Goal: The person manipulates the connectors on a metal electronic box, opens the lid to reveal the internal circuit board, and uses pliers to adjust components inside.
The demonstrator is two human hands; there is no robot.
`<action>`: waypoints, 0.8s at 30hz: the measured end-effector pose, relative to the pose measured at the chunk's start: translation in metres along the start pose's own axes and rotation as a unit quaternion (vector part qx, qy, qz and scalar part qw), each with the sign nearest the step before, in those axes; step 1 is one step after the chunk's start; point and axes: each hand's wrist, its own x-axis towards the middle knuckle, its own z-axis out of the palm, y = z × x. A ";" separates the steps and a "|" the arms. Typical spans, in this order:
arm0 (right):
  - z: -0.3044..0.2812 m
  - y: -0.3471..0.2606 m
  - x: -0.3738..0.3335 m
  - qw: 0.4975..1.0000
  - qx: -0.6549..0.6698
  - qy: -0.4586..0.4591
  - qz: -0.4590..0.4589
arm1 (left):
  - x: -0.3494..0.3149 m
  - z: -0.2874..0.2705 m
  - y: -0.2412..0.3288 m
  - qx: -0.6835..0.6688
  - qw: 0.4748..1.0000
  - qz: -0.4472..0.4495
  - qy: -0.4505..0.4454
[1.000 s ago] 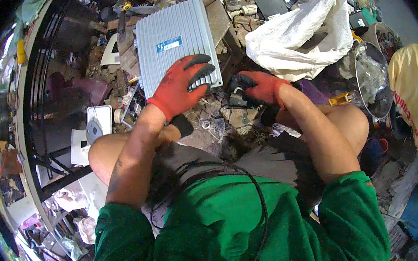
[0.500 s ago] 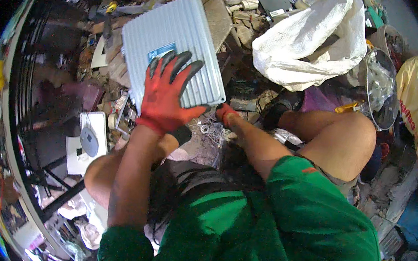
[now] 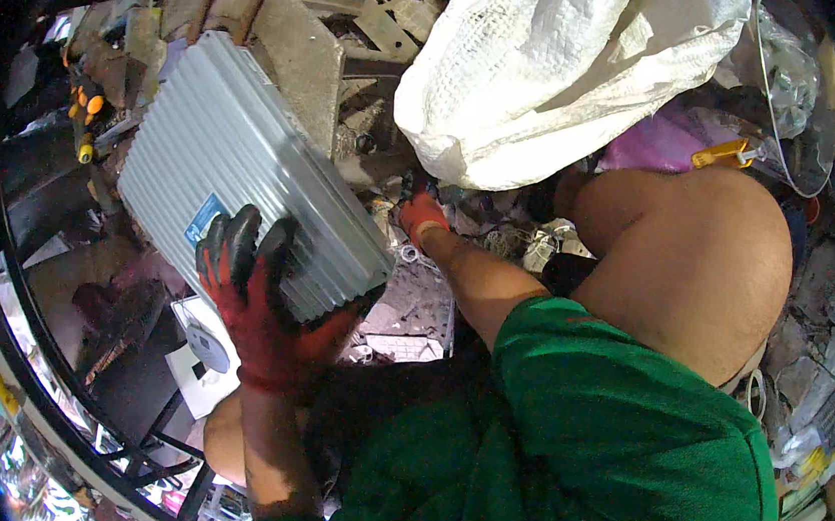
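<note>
A grey ribbed metal case [image 3: 236, 158] with a blue label is tilted in front of me on the left. My left hand [image 3: 268, 296], in a red and black glove, grips its near end, fingers spread over the ribs and the thumb by the near corner. My right hand [image 3: 422, 213], gloved alike, reaches down to the littered ground right of the case, apart from it. Its dark fingertips look parted, with nothing visible in them. Just beyond them hangs the lower edge of a white woven sack [image 3: 514, 89].
A grey slab [image 3: 291, 62] lies behind the case. Orange-handled tools [image 3: 85, 108] sit at far left, above a black metal rack [image 3: 9, 271]. A white device with a round grey disc [image 3: 210, 346] is below the case. A yellow-handled tool [image 3: 724, 154] lies beyond my right knee.
The case has tilted and turned, its side now showing, and its near end has come closer with my left hand. My right hand has moved off its corner toward the sack. The view has shifted.
</note>
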 end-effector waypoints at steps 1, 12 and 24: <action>-0.001 -0.002 0.004 1.000 0.016 -0.010 0.020 | 0.000 0.000 0.000 0.001 1.000 0.001 0.001; -0.009 0.008 -0.002 0.998 -0.044 -0.039 0.005 | 0.002 -0.002 0.004 0.020 1.000 -0.010 -0.016; 0.020 0.016 0.000 0.999 0.017 0.046 0.006 | 0.006 0.000 0.007 0.002 1.000 -0.005 -0.012</action>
